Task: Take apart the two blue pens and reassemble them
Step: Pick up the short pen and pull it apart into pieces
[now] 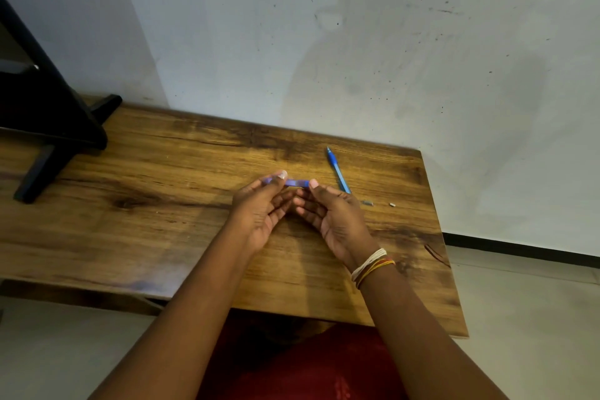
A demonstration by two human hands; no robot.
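Two hands (259, 211) (334, 214) gripping one blue pen (296, 183), second pen (338, 170) lying on table (162, 204)

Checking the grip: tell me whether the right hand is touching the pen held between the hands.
Touching. The head view shows the right hand with its thumb tip pressed on one end of the held pen, while the left hand pinches the other end.

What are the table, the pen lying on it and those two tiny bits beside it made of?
Table: looks like wood or a wood-grain laminate, matte, with dark knots and streaks. Lying pen: probably plastic, a translucent blue barrel with a darker grip. Two tiny bits: greyish and slightly shiny, possibly metal; too small to be sure.
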